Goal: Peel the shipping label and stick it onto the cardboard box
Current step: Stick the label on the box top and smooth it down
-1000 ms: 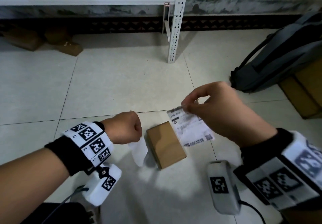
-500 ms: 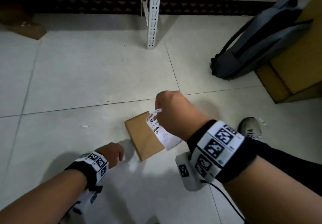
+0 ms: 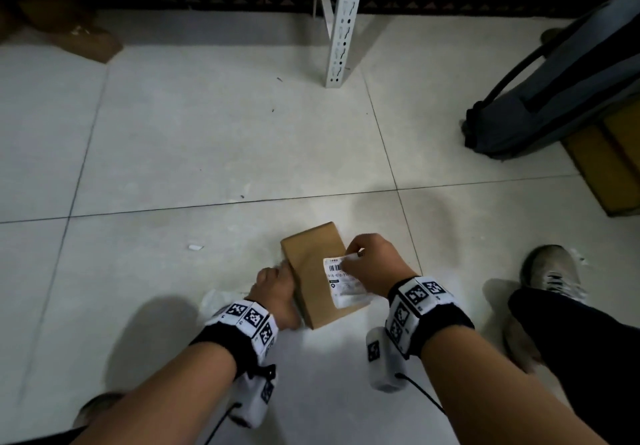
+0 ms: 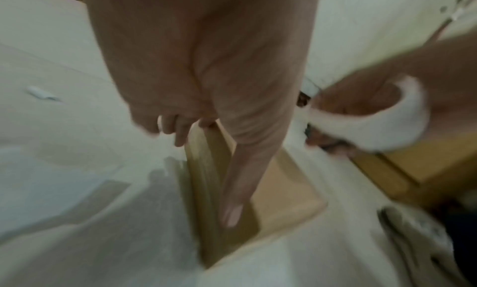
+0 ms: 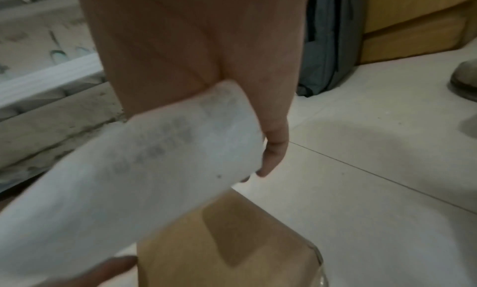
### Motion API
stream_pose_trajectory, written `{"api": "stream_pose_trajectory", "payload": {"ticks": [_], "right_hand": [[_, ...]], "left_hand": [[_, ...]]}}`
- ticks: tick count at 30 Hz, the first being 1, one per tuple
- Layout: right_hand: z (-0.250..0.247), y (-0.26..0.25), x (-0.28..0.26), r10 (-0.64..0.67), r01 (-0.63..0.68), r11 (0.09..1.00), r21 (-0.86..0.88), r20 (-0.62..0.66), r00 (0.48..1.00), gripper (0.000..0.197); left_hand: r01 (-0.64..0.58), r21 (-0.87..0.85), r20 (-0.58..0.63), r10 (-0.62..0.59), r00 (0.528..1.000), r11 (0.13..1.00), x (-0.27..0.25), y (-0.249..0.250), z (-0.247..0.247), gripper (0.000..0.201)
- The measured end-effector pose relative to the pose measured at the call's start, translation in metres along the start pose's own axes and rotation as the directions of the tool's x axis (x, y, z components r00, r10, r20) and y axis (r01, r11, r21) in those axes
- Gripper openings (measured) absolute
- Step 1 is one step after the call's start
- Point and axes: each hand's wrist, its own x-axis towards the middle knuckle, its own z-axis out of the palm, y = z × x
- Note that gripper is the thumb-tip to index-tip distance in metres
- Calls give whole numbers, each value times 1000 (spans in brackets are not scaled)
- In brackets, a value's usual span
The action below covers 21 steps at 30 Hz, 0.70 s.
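Note:
A small brown cardboard box (image 3: 311,261) lies flat on the tiled floor. My right hand (image 3: 372,261) pinches the far edge of the white shipping label (image 3: 346,287), whose near part lies on the box's top right. In the right wrist view the label (image 5: 154,169) curves up from the box (image 5: 219,250) toward my fingers. My left hand (image 3: 273,289) holds the box's left side, fingers curled at its edge (image 4: 167,128) and thumb (image 4: 232,189) stretched along it. The white backing paper (image 3: 216,297) lies on the floor by my left wrist.
A white perforated shelf post (image 3: 341,22) stands at the back. A grey backpack (image 3: 554,91) leans on a yellow-brown box (image 3: 609,154) at the right. My shoe (image 3: 550,271) is right of the box. Brown cardboard pieces (image 3: 86,43) lie far left, a paper scrap (image 3: 195,247) nearer.
My right hand came down and laid the label's near part onto the box. My left hand moved in to the box's left side, and the backing paper now lies on the floor.

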Motion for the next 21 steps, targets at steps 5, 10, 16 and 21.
{"api": "stream_pose_trajectory", "payload": {"ticks": [5,10,16,21], "right_hand": [[13,12,9,30,-20,983,182,-55,998,38],[24,11,6,8,15,918,397,-56,998,83],[26,17,6,-123,118,916,382,-13,992,43],[32,21,7,-176,159,916,369,11,984,43]], "left_hand": [[59,-528,33,-48,998,847,23,-4,-15,130],[-288,-243,-304,209,929,926,23,-11,-26,110],[-354,-207,-156,327,932,912,26,-10,-14,120],[-425,-320,-105,414,904,847,31,-11,-12,135]]}}
